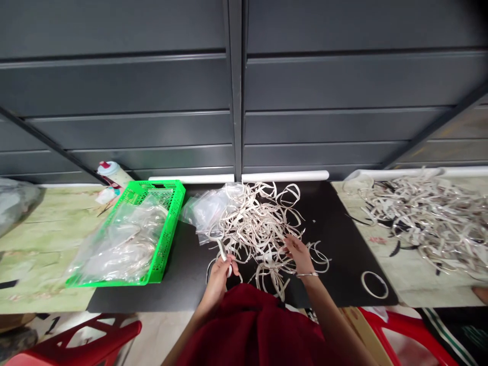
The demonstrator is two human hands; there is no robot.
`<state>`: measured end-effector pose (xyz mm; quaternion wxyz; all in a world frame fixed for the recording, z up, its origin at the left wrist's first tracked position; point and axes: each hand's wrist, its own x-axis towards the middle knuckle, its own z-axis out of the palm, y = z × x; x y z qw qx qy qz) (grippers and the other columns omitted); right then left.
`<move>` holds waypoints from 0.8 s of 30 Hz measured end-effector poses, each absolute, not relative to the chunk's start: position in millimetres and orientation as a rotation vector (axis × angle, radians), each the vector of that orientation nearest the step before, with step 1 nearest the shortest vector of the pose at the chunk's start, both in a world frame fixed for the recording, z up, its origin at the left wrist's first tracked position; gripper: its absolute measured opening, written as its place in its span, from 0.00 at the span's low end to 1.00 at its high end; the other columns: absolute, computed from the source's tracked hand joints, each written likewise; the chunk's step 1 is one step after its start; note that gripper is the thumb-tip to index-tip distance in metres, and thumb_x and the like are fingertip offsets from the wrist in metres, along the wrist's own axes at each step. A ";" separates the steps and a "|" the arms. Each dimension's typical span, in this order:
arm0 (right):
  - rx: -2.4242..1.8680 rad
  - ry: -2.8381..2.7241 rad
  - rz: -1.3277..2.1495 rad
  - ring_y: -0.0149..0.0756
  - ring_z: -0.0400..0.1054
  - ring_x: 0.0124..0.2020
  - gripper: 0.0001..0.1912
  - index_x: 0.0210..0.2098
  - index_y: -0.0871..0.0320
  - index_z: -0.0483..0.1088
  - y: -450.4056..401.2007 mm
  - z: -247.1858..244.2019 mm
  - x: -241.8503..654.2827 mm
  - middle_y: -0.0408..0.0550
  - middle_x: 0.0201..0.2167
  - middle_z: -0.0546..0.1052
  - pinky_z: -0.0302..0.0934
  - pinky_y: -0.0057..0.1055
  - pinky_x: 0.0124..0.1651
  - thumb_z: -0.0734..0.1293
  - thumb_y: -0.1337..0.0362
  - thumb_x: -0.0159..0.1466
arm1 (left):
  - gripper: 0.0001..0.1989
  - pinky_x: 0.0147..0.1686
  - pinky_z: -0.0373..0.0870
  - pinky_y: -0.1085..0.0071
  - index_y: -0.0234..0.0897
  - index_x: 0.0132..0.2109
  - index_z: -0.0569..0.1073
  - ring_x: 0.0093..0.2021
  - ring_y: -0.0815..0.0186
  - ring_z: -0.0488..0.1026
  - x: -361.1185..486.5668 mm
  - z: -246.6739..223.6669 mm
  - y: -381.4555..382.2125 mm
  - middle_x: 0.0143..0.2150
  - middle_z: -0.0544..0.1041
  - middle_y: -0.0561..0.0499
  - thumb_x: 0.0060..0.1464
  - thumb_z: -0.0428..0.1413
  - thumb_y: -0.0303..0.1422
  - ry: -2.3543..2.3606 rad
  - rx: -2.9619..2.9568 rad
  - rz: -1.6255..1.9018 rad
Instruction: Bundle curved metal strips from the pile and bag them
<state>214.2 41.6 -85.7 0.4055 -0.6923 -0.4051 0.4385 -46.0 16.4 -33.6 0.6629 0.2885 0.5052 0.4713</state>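
No words, brand names or numbers can be read anywhere in view. The bottle with the red cap has a printed label, but it is too blurred to make out. A dark cloth at the lower right shows green and white marks, too small and blurred to tell whether they are lettering. On the floor at the lower left, a black mark looks a little like a "1", but I cannot tell whether it is a numeral.
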 end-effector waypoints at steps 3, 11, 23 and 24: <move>-1.800 -1.282 1.085 0.43 0.70 0.37 0.20 0.40 0.57 0.72 28.3 -90.8 220.6 0.51 0.36 0.76 0.63 0.40 0.44 0.66 0.53 0.52 | 0.15 0.25 0.54 0.72 0.34 0.34 0.69 0.20 0.70 0.62 -48.2 -35.2 16.0 0.18 0.70 0.56 0.47 0.57 0.44 1.159 0.645 1.073; -2.088 -1.950 1.048 0.53 0.53 0.58 0.34 0.56 0.53 0.64 -2.0 -123.2 159.4 0.56 0.60 0.60 0.55 0.46 0.54 0.66 0.74 0.50 | 0.15 0.25 0.54 0.72 0.35 0.33 0.69 0.20 0.70 0.63 -44.5 -31.0 18.0 0.18 0.70 0.56 0.46 0.57 0.44 1.176 0.644 1.077; -1.644 -1.270 1.348 0.39 0.72 0.32 0.20 0.48 0.56 0.66 60.5 -91.5 172.7 0.48 0.33 0.76 0.67 0.32 0.27 0.63 0.55 0.58 | 0.14 0.27 0.57 0.72 0.35 0.34 0.70 0.21 0.68 0.64 -55.1 -36.9 13.7 0.18 0.71 0.55 0.47 0.57 0.42 1.246 0.640 1.110; -1.598 -1.217 1.371 0.39 0.72 0.31 0.22 0.48 0.56 0.66 62.9 -85.8 173.0 0.47 0.33 0.76 0.67 0.31 0.26 0.61 0.52 0.59 | 0.14 0.27 0.56 0.72 0.35 0.34 0.70 0.21 0.69 0.63 -54.3 -36.8 14.2 0.18 0.71 0.55 0.47 0.57 0.42 1.242 0.641 1.109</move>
